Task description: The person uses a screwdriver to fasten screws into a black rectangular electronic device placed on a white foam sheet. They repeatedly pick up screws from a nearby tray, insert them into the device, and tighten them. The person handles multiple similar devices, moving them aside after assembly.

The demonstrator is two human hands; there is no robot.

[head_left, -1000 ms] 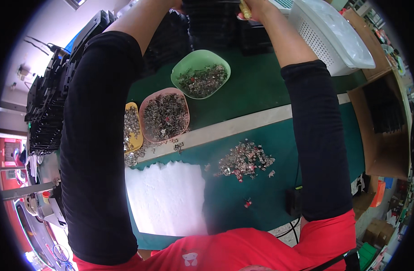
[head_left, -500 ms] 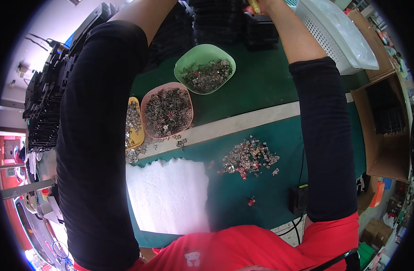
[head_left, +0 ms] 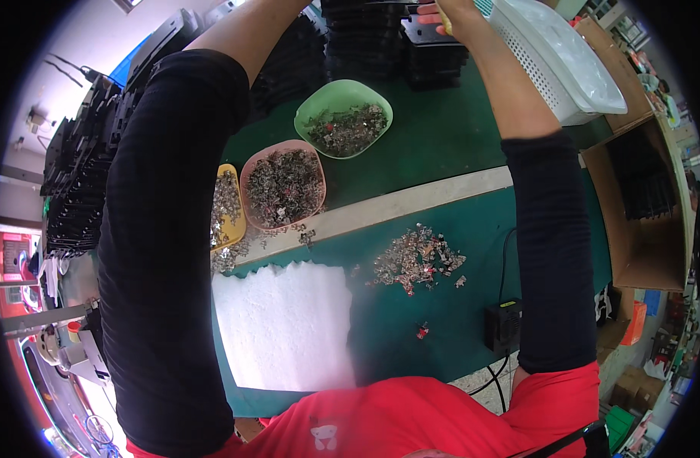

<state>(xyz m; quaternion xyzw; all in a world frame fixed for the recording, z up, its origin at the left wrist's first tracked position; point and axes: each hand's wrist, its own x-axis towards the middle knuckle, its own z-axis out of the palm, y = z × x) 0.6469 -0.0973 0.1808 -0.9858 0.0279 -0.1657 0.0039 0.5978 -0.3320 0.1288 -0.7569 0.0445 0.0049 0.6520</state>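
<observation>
My right hand is at the top edge, partly cut off, with something yellow on or at its thumb. Its fingers stretch leftward, apart from the thumb, over a stack of flat black plastic parts. I cannot make out anything held in it. My left forearm runs out past the top edge, so the left hand is hidden. More stacked black parts stand between the two arms. Below them are a green bowl and a pink bowl, both holding small metal pieces.
A yellow tray of metal pieces sits beside my left sleeve. A loose pile of metal clips lies on the green mat, near a white foam sheet and a black power adapter. At right are a white basket and a cardboard box.
My right hand has come lower into view, now over the top of the black stack, with more of its fingers showing. The view has shifted slightly; the bowls and metal pile stay put.
</observation>
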